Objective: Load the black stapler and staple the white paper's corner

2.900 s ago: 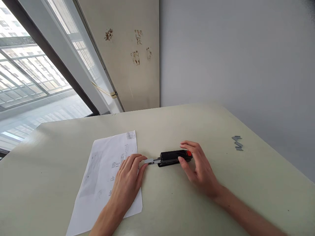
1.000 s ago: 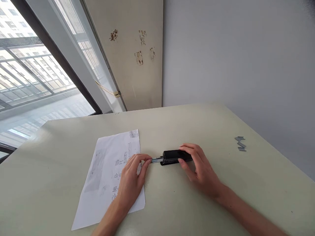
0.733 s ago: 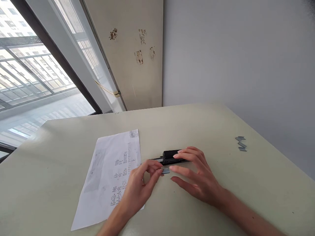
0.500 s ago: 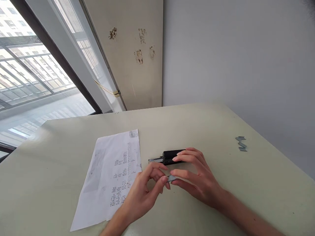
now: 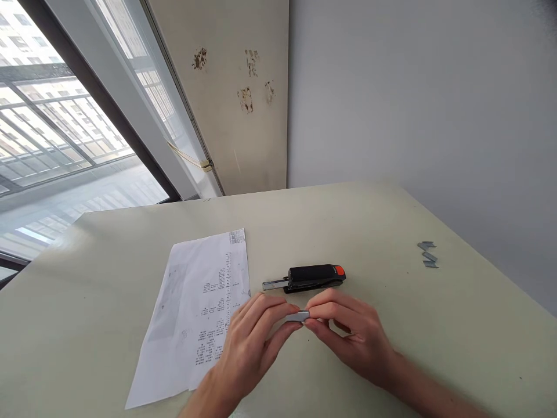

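A small grey strip of staples (image 5: 297, 316) is pinched at both ends, its left end between the fingertips and thumb of my left hand (image 5: 256, 334), its right end in those of my right hand (image 5: 352, 334). Just beyond my hands lies a black stapler (image 5: 311, 277) with a red-orange patch at its right end and a metal tray sticking out at the left. Printed white paper (image 5: 191, 313) rests on the table to the left, partly behind my left hand.
Several grey staple pieces (image 5: 429, 256) lie on the right part of the pale table (image 5: 331, 220). A window (image 5: 56, 116) is at the left, a stained panel (image 5: 243, 139) and a grey wall (image 5: 413, 104) stand behind the table.
My right hand has drawn back from over the stapler, uncovering its red-orange end. Both hands now hold the strip by its ends, and it lies more level.
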Motion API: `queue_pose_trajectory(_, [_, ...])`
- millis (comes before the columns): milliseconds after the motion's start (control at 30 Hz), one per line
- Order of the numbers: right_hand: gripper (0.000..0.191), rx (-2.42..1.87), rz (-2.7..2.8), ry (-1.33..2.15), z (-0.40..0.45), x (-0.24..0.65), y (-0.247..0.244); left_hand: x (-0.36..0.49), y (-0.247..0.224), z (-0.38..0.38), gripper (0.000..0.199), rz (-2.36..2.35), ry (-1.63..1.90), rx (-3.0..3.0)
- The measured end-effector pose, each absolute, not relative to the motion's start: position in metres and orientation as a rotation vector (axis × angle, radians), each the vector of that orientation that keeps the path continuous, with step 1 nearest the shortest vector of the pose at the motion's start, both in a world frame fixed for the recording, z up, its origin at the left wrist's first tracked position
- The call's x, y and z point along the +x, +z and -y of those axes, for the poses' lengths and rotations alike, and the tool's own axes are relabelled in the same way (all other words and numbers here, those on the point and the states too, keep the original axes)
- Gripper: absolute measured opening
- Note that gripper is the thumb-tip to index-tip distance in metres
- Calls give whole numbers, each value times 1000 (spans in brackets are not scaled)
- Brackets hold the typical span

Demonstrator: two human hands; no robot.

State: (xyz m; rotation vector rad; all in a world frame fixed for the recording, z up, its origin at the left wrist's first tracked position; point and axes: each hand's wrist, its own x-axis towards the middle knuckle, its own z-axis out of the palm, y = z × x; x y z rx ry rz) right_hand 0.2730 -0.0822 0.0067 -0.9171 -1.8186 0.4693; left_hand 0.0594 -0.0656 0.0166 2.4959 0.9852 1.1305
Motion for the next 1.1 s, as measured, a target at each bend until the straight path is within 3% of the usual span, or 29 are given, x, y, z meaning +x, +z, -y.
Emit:
queue_pose_trajectory(133, [7,-979,1861,410,82,276,4,55,15,60,19,-1082,1086,2448])
queue_pose_trajectory(500, [15,-914,2026,352,80,282,-3,38,1,34,10,-1408,840,2495])
queue_pose_trajectory(1100, [12,-863,2169,334,78,280,1,43,2,35,18,-1507,758,2332])
